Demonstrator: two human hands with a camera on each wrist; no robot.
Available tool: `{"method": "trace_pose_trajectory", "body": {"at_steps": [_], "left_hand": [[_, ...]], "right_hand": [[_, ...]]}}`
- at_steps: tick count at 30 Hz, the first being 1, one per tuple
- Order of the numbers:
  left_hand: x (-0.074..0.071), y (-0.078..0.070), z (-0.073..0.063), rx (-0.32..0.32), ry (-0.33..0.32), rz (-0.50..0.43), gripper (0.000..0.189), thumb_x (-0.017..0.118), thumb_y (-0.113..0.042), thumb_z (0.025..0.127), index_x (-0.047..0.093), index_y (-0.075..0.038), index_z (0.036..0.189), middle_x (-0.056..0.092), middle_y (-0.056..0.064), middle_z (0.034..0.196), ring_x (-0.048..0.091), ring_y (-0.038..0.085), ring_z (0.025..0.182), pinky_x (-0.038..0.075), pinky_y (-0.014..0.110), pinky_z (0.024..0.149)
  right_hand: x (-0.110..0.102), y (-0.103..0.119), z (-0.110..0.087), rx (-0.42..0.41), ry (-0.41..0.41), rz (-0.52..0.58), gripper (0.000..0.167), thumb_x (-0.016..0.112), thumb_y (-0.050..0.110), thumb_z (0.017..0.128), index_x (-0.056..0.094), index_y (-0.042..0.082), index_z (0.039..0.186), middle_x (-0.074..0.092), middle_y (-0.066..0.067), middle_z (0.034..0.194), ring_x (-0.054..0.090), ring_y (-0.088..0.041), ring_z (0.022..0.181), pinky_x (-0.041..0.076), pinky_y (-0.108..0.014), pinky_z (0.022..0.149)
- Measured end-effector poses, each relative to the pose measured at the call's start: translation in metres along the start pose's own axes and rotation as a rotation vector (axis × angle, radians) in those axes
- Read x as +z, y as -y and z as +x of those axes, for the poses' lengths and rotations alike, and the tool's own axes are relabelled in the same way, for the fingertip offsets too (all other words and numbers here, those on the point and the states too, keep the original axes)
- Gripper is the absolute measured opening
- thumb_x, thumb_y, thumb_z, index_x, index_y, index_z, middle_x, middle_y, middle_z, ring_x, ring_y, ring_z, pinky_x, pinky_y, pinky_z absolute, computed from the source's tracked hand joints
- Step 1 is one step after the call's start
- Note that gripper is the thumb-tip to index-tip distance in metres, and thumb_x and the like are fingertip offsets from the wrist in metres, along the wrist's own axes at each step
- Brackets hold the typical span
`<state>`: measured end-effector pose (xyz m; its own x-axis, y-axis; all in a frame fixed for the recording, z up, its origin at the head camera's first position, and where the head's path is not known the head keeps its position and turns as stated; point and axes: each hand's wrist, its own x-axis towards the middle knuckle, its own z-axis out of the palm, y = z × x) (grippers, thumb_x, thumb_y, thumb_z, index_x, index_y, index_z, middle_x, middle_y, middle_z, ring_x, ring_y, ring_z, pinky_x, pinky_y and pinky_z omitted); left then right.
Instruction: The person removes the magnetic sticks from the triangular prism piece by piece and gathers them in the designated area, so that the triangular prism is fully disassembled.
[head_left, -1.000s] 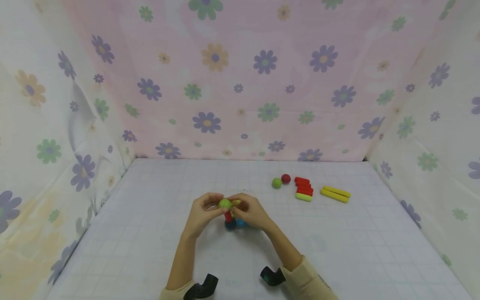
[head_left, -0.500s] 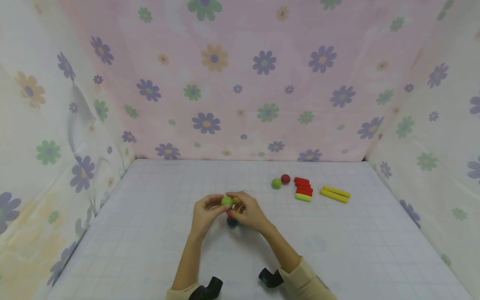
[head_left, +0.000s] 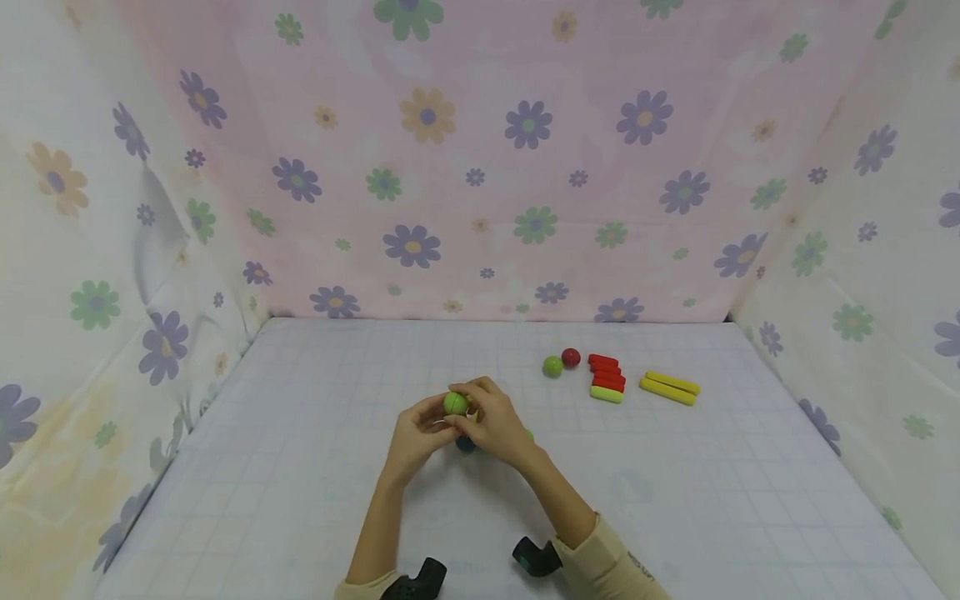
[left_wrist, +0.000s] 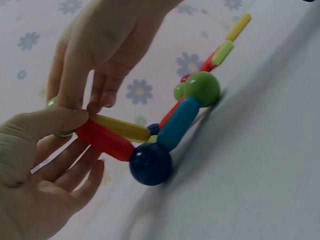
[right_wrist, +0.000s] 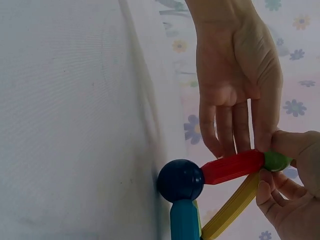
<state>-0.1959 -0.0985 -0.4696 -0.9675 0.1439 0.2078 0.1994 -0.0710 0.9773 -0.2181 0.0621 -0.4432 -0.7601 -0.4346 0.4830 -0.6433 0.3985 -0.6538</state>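
Observation:
In the head view both hands meet at a green ball, the top of a magnetic rod-and-ball construction. My left hand pinches the ball where a red rod joins it. From the other side, my right hand pinches the same ball, fingers close to the end of a yellow rod. The red rod runs down to a dark blue ball at the table surface. A blue rod links that to another green ball. My right hand hides much of the construction in the head view.
On the white table, farther back and right, lie a loose green ball and a red ball. Beside them are several short red rods, a light green rod and two yellow rods. Flowered cloth surrounds the table.
Both hands have shifted slightly with the top green ball, the left one moving right. The red rod, plain to see earlier, is now mostly covered. A lower green ball shows beside the right wrist.

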Motion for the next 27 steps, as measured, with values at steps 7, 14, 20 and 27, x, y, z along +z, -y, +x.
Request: {"method": "trace_pose_trajectory", "body": {"at_steps": [7, 14, 20, 27], "left_hand": [[0.010, -0.002, 0.001, 0.036, -0.110, 0.050, 0.037, 0.066, 0.012, 0.077, 0.056, 0.016, 0.113, 0.061, 0.030, 0.106, 0.064, 0.037, 0.097, 0.053, 0.025, 0.080], [0.017, -0.021, -0.001, 0.027, -0.116, 0.134, 0.030, 0.060, 0.013, 0.079, 0.057, 0.020, 0.108, 0.061, 0.034, 0.104, 0.062, 0.045, 0.097, 0.053, 0.027, 0.081], [0.019, -0.021, -0.001, 0.041, -0.123, 0.162, 0.029, 0.059, 0.013, 0.078, 0.058, 0.019, 0.107, 0.062, 0.032, 0.103, 0.063, 0.044, 0.096, 0.053, 0.030, 0.083], [0.019, -0.023, -0.002, 0.071, -0.122, 0.183, 0.024, 0.065, 0.004, 0.083, 0.061, 0.017, 0.104, 0.064, 0.030, 0.102, 0.063, 0.043, 0.095, 0.053, 0.034, 0.083]], "right_hand": [[-0.001, 0.002, 0.002, -0.018, -0.018, 0.005, 0.041, 0.075, 0.013, 0.080, 0.062, -0.006, 0.112, 0.059, -0.015, 0.098, 0.059, -0.024, 0.074, 0.052, -0.028, 0.059], [0.002, -0.007, 0.002, -0.050, -0.075, 0.075, 0.037, 0.076, 0.011, 0.077, 0.064, -0.005, 0.107, 0.062, -0.013, 0.091, 0.061, -0.020, 0.070, 0.052, -0.024, 0.058], [0.001, -0.009, 0.000, -0.019, -0.078, 0.107, 0.034, 0.076, 0.009, 0.076, 0.063, -0.004, 0.105, 0.064, -0.013, 0.094, 0.060, -0.018, 0.071, 0.052, -0.024, 0.063], [-0.003, -0.008, 0.002, 0.103, -0.060, 0.185, 0.029, 0.071, 0.006, 0.082, 0.063, -0.006, 0.107, 0.067, -0.015, 0.096, 0.061, -0.019, 0.073, 0.052, -0.025, 0.064]]}}
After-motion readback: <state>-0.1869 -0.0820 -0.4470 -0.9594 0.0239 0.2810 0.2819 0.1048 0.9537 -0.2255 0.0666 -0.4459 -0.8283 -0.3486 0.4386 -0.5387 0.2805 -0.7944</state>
